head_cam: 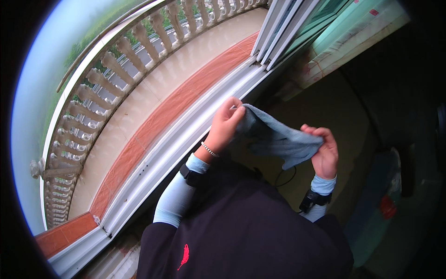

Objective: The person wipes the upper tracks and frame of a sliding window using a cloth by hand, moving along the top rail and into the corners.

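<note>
A blue-grey cloth is stretched between my two hands, its lower edge hanging loose. My left hand pinches one upper corner between thumb and fingers, close to the white sliding-window track. Farther right, my right hand grips the opposite end of the cloth, with the fingertips partly behind it. The cloth hangs in the air in front of my dark top and its middle lies in shadow.
White sliding frames stand at the track's far end, beside a pale green curtain. Beyond the track run a red tile strip, a balcony floor and a stone balustrade. A dark cable hangs below the cloth.
</note>
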### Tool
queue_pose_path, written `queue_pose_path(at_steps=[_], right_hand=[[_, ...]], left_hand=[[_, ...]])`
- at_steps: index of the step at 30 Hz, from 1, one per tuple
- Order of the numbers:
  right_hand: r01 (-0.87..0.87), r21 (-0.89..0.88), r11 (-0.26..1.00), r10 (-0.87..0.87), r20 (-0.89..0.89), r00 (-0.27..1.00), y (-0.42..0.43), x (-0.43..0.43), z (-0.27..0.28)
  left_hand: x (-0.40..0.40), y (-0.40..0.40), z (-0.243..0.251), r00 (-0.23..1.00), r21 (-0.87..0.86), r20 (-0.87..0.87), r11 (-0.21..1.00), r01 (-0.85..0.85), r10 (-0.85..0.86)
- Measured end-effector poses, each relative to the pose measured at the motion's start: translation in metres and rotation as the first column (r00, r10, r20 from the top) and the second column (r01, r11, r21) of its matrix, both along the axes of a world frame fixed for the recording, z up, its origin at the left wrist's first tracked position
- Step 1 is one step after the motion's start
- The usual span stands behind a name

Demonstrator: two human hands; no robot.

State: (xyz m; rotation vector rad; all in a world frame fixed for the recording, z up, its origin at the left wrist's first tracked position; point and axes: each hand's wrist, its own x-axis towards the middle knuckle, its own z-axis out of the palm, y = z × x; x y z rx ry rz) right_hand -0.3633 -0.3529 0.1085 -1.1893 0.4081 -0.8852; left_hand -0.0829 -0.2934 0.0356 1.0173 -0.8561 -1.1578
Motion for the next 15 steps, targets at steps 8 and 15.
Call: queue_pose_path(at_steps=[8,15], right_hand=[[-0.435,-0.052,0.899,0.364,-0.461,0.809,-0.005,0.019,-0.047],[-0.28,-0.119,0.953,0.198,-0.456,0.868,-0.038,0.029,-0.053]], left_hand=[[-0.012,-0.014,0.046,0.999,0.004,0.005,0.999,-0.047,0.047],[-0.017,-0.023,0.054,0.958,-0.072,0.286,0.997,0.016,0.005]])
